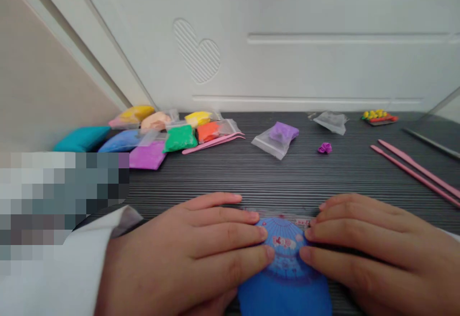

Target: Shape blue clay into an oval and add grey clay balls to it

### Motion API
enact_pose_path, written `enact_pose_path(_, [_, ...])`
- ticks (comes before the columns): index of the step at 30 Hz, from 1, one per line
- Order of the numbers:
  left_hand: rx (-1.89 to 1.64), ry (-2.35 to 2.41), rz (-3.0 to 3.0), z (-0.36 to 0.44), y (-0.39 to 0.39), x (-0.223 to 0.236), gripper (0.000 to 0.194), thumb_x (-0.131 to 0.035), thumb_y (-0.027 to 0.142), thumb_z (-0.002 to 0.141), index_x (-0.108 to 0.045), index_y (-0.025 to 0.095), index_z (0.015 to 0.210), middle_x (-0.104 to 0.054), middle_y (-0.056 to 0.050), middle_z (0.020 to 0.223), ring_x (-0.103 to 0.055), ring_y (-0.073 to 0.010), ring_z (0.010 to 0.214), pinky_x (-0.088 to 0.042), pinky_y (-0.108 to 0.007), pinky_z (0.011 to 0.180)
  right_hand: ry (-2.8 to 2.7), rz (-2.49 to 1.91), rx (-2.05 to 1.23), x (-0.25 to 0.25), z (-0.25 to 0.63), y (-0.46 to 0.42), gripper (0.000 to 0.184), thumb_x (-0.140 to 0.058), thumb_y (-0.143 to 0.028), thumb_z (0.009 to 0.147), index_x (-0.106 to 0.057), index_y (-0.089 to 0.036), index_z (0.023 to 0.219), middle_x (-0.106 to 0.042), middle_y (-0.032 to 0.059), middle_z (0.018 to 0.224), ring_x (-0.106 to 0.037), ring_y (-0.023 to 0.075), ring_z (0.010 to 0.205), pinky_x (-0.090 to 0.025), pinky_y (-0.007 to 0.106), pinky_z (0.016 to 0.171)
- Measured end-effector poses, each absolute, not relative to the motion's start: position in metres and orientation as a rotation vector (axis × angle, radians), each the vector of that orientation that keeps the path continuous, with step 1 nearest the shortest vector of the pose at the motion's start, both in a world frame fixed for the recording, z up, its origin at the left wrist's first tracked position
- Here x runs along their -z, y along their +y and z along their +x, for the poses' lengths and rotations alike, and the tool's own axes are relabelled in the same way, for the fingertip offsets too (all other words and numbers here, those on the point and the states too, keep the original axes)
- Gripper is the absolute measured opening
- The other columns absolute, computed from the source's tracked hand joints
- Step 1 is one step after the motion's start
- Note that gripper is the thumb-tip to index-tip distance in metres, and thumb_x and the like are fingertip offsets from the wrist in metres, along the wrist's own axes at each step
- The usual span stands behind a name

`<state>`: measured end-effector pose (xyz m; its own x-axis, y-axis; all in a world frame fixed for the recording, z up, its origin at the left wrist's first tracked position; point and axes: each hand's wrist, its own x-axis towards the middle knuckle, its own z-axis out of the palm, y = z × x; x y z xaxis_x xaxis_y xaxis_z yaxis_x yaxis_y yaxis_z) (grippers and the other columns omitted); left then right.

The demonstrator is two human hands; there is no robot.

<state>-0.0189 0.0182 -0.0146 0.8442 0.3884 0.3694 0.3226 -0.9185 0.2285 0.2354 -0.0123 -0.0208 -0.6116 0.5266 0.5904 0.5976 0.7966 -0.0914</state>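
In front of me lies a blue piece of modelling clay (285, 292), smooth and flattened, with a rounded top. Over its upper part is a clear sheet printed with a fan-like pattern and small pink and white figures (283, 243). My left hand (201, 253) comes from the left, its fingers stretched out and their tips resting on the left edge of the sheet and clay. From the right, my right hand (370, 244) rests its fingertips on the opposite edge, fingers slightly bent. Both thumbs are mostly hidden beneath the hands.
Several bagged clays, including green clay (180, 138) and magenta clay (148, 155), lie at back left beside pink tweezers (212, 143). Purple clay in a bag (278, 138), a small purple rosette (325, 148), an empty bag (331, 122), yellow-red pieces (379, 116) and pink tools (417, 167) lie further right.
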Motion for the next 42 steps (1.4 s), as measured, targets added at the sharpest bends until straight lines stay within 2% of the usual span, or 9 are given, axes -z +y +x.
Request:
enact_pose_path(3, [-0.651,0.584,2.83,-0.022,0.016,0.014,0.047,-0.051,0.008,0.074,-0.057,0.028,0.116,-0.062,0.006,0.12,-0.054,-0.011,0.113,-0.033,-0.023,0.108,-2.375,-0.869,0.123,0.018,0.235,-0.01,0.022,-0.048,-0.017,0.085,-0.068,-0.026,0.09,-0.07,-0.0014,0.092,-0.062,0.0148,0.081,-0.05,0.029,0.072])
enact_pose_path(6, [-0.674,0.633,2.81,-0.024,0.015,0.012,0.052,-0.054,0.011,0.07,-0.055,0.03,0.119,-0.058,0.007,0.125,-0.052,-0.0117,0.115,-0.034,-0.023,0.106,-2.354,-0.904,-0.029,0.019,0.239,-0.009,0.024,-0.049,-0.012,0.081,-0.066,-0.023,0.095,-0.067,0.0031,0.102,-0.06,0.0165,0.09,-0.049,0.031,0.079])
enact_pose_path(14, [-0.71,0.548,2.712,-0.027,0.02,0.008,0.056,-0.055,0.014,0.066,-0.053,0.023,0.121,-0.056,-0.003,0.126,-0.054,-0.0171,0.112,-0.046,-0.029,0.095,-2.518,-0.759,-0.049,0.021,0.254,-0.007,0.024,-0.045,-0.015,0.089,-0.059,-0.018,0.109,-0.067,0.0057,0.105,-0.058,0.0142,0.091,-0.046,0.031,0.08])
enact_pose_path(18, [-0.821,0.558,2.724,-0.025,0.026,0.011,0.044,-0.06,0.016,0.075,-0.055,0.023,0.118,-0.06,-0.006,0.119,-0.055,-0.019,0.11,-0.048,-0.033,0.094,-2.539,-0.756,0.069,0.019,0.254,-0.006,0.026,-0.041,-0.012,0.089,-0.057,-0.017,0.11,-0.068,0.0055,0.1,-0.061,0.0132,0.087,-0.047,0.03,0.075])
enact_pose_path(23, [-1.054,0.534,2.836,-0.012,0.024,0.007,0.026,-0.063,0.016,0.08,-0.062,0.021,0.106,-0.067,-0.005,0.099,-0.058,-0.0167,0.099,-0.049,-0.031,0.09,-2.526,-0.784,0.256,0.018,0.247,-0.007,0.024,-0.043,-0.014,0.088,-0.058,-0.016,0.107,-0.069,0.0045,0.09,-0.062,0.0128,0.078,-0.046,0.03,0.069])
enact_pose_path(28, [-1.152,0.52,2.827,-0.003,0.015,0.005,0.022,-0.06,0.009,0.08,-0.064,0.02,0.099,-0.067,-0.002,0.089,-0.055,-0.0148,0.094,-0.048,-0.028,0.088,-2.512,-0.772,0.31,0.02,0.241,-0.009,0.02,-0.043,-0.013,0.088,-0.06,-0.014,0.1,-0.068,0.0042,0.082,-0.06,0.0128,0.075,-0.044,0.03,0.068])
enact_pose_path(33, [-1.104,0.482,2.846,-0.004,0.011,0.007,0.025,-0.057,0.003,0.079,-0.064,0.02,0.096,-0.066,-0.002,0.091,-0.052,-0.0154,0.098,-0.046,-0.028,0.089,-2.487,-0.793,0.326,0.023,0.24,-0.009,0.02,-0.045,-0.016,0.088,-0.06,-0.014,0.101,-0.067,0.0044,0.081,-0.059,0.0143,0.073,-0.042,0.031,0.065])
enact_pose_path(39, [-1.058,0.403,3.017,-0.004,0.004,0.006,0.019,-0.054,0.012,0.086,-0.063,0.024,0.096,-0.071,0.002,0.09,-0.057,-0.0154,0.093,-0.041,-0.033,0.092,-2.311,-1.071,-0.023,0.022,0.238,-0.009,0.018,-0.046,-0.019,0.086,-0.063,-0.018,0.091,-0.068,0.0041,0.08,-0.059,0.0158,0.071,-0.041,0.031,0.068])
enact_pose_path(42, [-1.032,0.498,2.764,-0.004,0.009,0.004,0.022,-0.055,0.01,0.083,-0.062,0.023,0.099,-0.069,0.0,0.09,-0.06,-0.0147,0.086,-0.047,-0.031,0.085,-2.153,-1.216,-0.229,0.019,0.239,-0.001,0.015,-0.047,-0.019,0.084,-0.061,-0.019,0.084,-0.065,0.0007,0.069,-0.058,0.0128,0.061,-0.041,0.026,0.058])
